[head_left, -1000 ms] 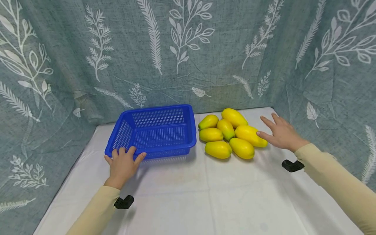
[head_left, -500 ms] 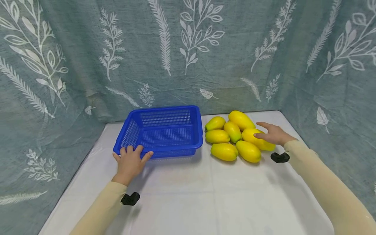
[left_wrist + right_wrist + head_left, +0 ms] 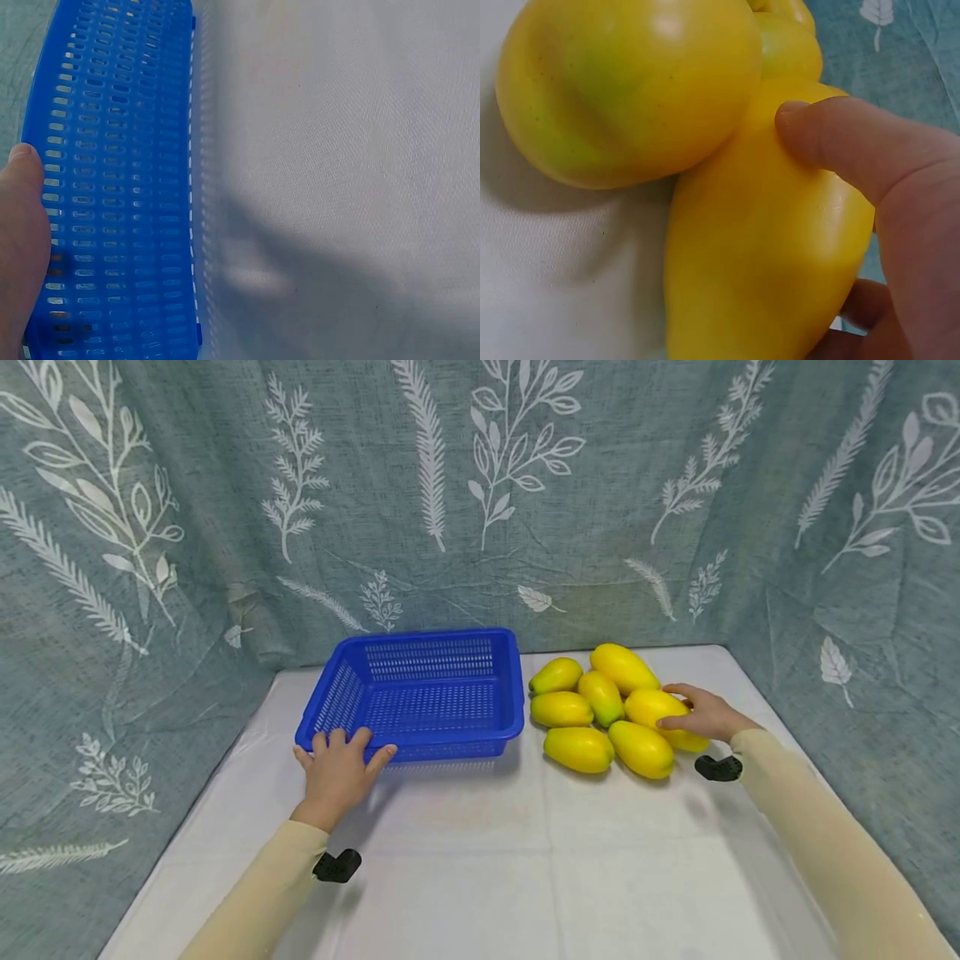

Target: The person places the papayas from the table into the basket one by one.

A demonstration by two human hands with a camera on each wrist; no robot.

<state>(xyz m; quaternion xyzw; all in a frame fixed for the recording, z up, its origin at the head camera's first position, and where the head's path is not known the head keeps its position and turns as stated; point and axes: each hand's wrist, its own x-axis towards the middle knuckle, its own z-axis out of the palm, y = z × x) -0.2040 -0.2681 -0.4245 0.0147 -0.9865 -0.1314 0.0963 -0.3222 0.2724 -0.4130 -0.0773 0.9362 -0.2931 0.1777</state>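
Observation:
My left hand (image 3: pixel 334 779) holds the near rim of a blue plastic basket (image 3: pixel 437 748), towards its left corner. In the left wrist view the thumb (image 3: pixel 25 169) lies against the basket's slotted wall (image 3: pixel 120 195), and bits of the fingers show through the slots. Off to the right, several yellow papayas with greenish tips lie close together. My right hand (image 3: pixel 708 717) grips the rightmost papaya (image 3: pixel 651 703). Seen from the right wrist, the thumb (image 3: pixel 832 135) presses on top of that papaya (image 3: pixel 757 247), with fingers round its far side, partly hidden.
Another papaya (image 3: pixel 630 90) touches the gripped one, and a further papaya (image 3: pixel 577 749) lies at the front of the group. A white cloth (image 3: pixel 465 868) covers the table. Grey-green leaf-patterned curtains (image 3: pixel 450 585) hang behind and at both sides.
My right hand has come left and down onto the rightmost papaya and taken hold of it. My left hand stays on the basket rim. The head view has shifted slightly.

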